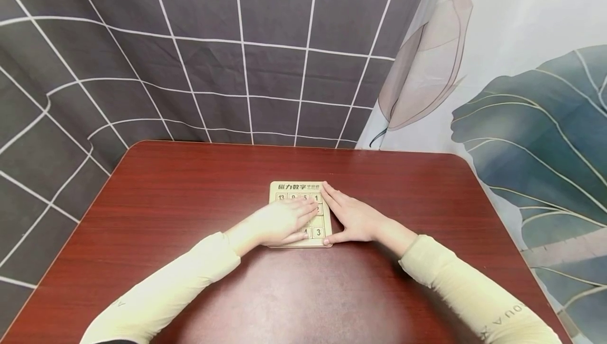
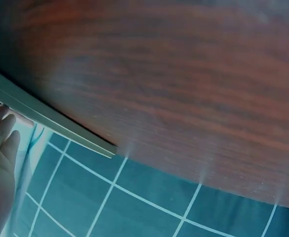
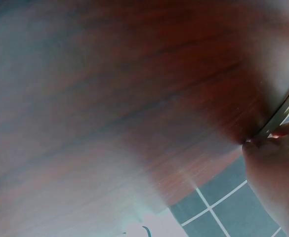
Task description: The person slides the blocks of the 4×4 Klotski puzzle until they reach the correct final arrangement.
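Note:
A pale wooden number slide puzzle (image 1: pixel 319 221) lies on the table, with Chinese lettering along its top and numbered square tiles below. My left hand (image 1: pixel 286 220) lies palm down across its left and middle part, fingers extended to the right over the tiles and hiding several of them. Tiles 13, 1 and 3 show around it. Along the right edge my right hand (image 1: pixel 354 218) spreads, its straight fingers at the upper right corner and the thumb at the lower right corner. In the left wrist view, the puzzle's side edge (image 2: pixel 60 121) appears beside the fingers.
The red-brown wooden table (image 1: pixel 189 191) has rounded far corners. Behind it hangs a dark grey curtain (image 1: pixel 275 70) with white grid lines. A white curtain with large leaf prints (image 1: pixel 536 123) hangs along the right side.

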Demonstrator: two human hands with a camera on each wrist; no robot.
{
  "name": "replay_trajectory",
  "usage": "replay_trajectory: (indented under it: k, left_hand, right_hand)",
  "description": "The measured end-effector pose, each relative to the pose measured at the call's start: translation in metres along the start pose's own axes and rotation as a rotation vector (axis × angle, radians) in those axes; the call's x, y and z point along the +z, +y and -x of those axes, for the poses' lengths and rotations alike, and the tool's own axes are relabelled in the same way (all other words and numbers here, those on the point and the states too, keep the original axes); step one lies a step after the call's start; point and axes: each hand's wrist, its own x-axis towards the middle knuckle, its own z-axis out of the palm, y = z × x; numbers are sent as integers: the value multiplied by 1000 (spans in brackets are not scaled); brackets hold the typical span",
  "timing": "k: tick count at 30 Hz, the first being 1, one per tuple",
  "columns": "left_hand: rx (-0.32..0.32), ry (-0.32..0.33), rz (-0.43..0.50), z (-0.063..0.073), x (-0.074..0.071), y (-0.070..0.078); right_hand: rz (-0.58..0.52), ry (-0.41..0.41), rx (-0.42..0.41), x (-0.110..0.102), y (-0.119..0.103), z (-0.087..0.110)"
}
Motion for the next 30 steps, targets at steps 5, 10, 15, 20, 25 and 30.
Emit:
replay_trajectory:
  k: [5, 10, 15, 20, 25, 30]
  left_hand:
    - [33, 37, -27, 5, 1, 10]
    - [63, 44, -24, 11, 2, 18]
    - [44, 35, 1, 8, 4, 11]
    - [-15, 23, 31, -3, 5, -7]
    - [-49, -2, 30, -14, 8, -18]
    - [-61, -28, 24, -18, 7, -19]
  right_hand:
    - [3, 3, -4, 0, -1, 1]
    - [10, -2, -1, -1, -1, 1]
    - [5, 3, -3, -1, -2, 1]
    - [7, 2, -5, -2, -2, 1]
    - [14, -6, -3, 0, -1, 1]
    - [21, -4, -2, 0, 0, 1]
